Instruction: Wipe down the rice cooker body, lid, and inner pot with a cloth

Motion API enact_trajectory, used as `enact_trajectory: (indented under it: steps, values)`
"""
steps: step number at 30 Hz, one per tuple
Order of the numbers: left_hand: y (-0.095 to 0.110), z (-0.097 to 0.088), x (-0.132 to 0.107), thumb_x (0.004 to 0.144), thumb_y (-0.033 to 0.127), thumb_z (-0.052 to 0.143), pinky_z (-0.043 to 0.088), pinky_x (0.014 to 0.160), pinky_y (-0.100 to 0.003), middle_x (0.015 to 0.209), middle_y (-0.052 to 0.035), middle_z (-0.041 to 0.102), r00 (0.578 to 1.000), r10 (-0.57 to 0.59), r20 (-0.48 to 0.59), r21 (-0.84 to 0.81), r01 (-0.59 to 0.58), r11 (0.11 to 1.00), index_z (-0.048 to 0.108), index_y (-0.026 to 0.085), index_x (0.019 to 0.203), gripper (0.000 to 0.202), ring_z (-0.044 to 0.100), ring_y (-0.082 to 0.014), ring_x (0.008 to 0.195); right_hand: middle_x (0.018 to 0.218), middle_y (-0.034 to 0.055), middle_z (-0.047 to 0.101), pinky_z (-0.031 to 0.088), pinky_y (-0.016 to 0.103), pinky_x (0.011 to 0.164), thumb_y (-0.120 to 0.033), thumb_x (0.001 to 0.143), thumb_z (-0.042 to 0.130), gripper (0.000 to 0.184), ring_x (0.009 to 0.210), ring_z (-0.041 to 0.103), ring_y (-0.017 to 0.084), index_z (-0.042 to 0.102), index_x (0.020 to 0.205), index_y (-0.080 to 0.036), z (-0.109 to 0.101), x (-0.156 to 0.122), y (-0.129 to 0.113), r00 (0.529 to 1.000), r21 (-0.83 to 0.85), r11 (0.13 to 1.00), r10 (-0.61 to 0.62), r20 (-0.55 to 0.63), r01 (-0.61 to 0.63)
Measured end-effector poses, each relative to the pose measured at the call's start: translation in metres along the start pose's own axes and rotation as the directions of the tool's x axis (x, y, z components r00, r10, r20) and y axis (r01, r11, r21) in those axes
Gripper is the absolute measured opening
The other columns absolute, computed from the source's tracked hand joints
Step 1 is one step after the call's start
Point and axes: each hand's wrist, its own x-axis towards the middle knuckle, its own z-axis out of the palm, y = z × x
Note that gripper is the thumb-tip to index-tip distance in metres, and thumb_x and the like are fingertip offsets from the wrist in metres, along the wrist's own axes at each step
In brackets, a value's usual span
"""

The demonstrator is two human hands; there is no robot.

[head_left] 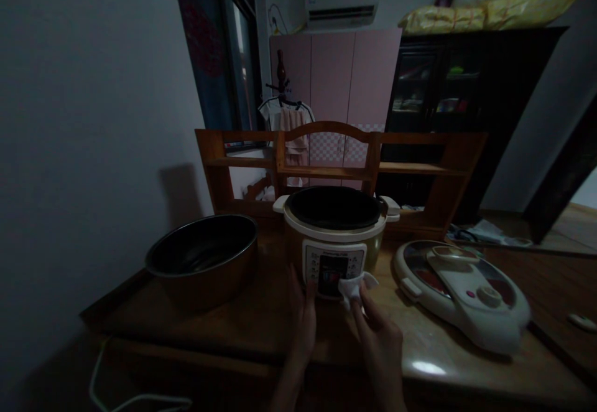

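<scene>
In the middle of the wooden desk stands an electric pressure cooker (293, 244) without its lid, its dark inside showing. My left hand (303, 312) rests against the lower left of its front, fingers stretched out along the panel's edge. A white cloth or tissue (352, 287) is pinched in my right hand (375, 322) and pressed to the lower right of the control panel (333, 269). To the left sits the dark inner pot (205, 281), open side up. On the right lies the cooker's lid (461, 297), with a handle and a knob on top.
A low wooden shelf rack (326, 172) runs along the back of the desk (242, 331). A white wall (116, 119) stands close on the left. A white cable (96, 374) hangs at the front left edge. Pink and black cabinets are farther back.
</scene>
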Motion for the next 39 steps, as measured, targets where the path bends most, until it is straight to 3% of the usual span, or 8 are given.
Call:
enact_trajectory:
  steps: [5,9,11,13,15,18,28,39]
  values:
    - [0.001,0.0,-0.001,0.095,0.063,0.035,0.006,0.123,-0.04,0.165,-0.0025,0.001,1.0,0.002,-0.006,-0.003,-0.002,1.0,0.013,0.027,0.156,0.074,0.0,-0.0177,0.15,0.101,0.0097,0.076,0.061,0.045,0.078,-0.054,0.08,0.068,0.045,0.097,0.072,0.035,0.077,0.105,-0.018,-0.015,-0.001,-0.001,0.965,0.177,0.962,0.174,0.196,-0.209]
    - [0.004,-0.001,-0.001,0.096,0.06,0.036,0.002,0.123,-0.041,0.165,-0.0017,0.0,1.0,0.009,0.001,0.018,-0.009,1.0,0.012,0.028,0.156,0.072,-0.002,-0.0167,0.151,0.092,0.0096,0.077,0.062,0.04,0.071,-0.053,0.08,0.068,0.043,0.086,0.074,0.032,0.079,0.097,-0.015,-0.029,0.002,-0.005,0.983,0.153,0.971,0.173,0.067,-0.181]
    - [0.005,-0.002,-0.001,0.097,0.058,0.038,0.0,0.123,-0.039,0.165,-0.0019,0.0,1.0,0.021,0.007,0.018,-0.021,1.0,0.012,0.027,0.156,0.072,-0.001,-0.0165,0.151,0.098,0.0093,0.077,0.061,0.038,0.073,-0.049,0.083,0.066,0.039,0.09,0.074,0.031,0.077,0.103,-0.017,-0.036,0.003,-0.012,0.99,0.027,0.998,0.064,-0.123,-0.061]
    - [0.005,-0.002,0.0,0.097,0.057,0.038,-0.001,0.123,-0.038,0.165,-0.002,0.001,1.0,0.027,0.014,0.016,-0.027,0.999,0.012,0.027,0.156,0.072,0.0,-0.0164,0.151,0.114,0.0086,0.073,0.057,0.039,0.086,-0.04,0.088,0.063,0.036,0.103,0.07,0.029,0.072,0.117,-0.02,-0.043,0.003,-0.024,0.945,-0.148,0.979,-0.174,-0.278,0.137]
    - [0.004,-0.002,0.001,0.097,0.058,0.038,0.0,0.123,-0.037,0.165,-0.0014,0.001,1.0,0.025,0.016,0.013,-0.026,1.0,0.011,0.027,0.156,0.072,0.0,-0.0159,0.151,0.129,0.0062,0.065,0.05,0.039,0.1,-0.028,0.091,0.059,0.038,0.116,0.064,0.026,0.064,0.129,-0.024,-0.047,0.005,-0.038,0.856,-0.302,0.895,-0.418,-0.305,0.329]
    - [0.002,-0.002,0.002,0.096,0.059,0.038,0.0,0.122,-0.036,0.165,-0.0006,0.0,1.0,0.015,0.012,0.013,-0.015,1.0,0.01,0.027,0.156,0.074,-0.001,-0.0157,0.151,0.136,0.004,0.061,0.045,0.035,0.105,-0.017,0.092,0.056,0.041,0.122,0.061,0.022,0.059,0.133,-0.026,-0.048,0.016,-0.058,0.784,-0.415,0.787,-0.576,-0.229,0.457]
    - [0.003,-0.003,0.0,0.095,0.06,0.04,0.004,0.123,-0.04,0.165,-0.0011,0.002,1.0,0.01,0.019,0.033,-0.011,0.999,0.01,0.029,0.156,0.074,0.001,-0.0184,0.151,0.147,0.0107,0.049,0.052,0.037,0.1,-0.019,0.101,0.037,0.036,0.133,0.051,0.022,0.05,0.135,-0.019,0.005,0.054,-0.059,0.852,-0.284,0.838,-0.511,-0.113,0.465]
    - [0.004,-0.001,0.0,0.097,0.057,0.04,0.001,0.123,-0.038,0.165,-0.0004,-0.002,0.999,0.033,0.018,0.01,-0.033,0.999,0.009,0.027,0.156,0.073,-0.001,-0.0166,0.151,0.153,0.0066,0.04,0.047,0.041,0.107,-0.012,0.098,0.037,0.057,0.137,0.044,0.023,0.03,0.153,-0.025,0.006,0.039,-0.019,0.827,-0.349,0.776,-0.562,-0.007,0.525]
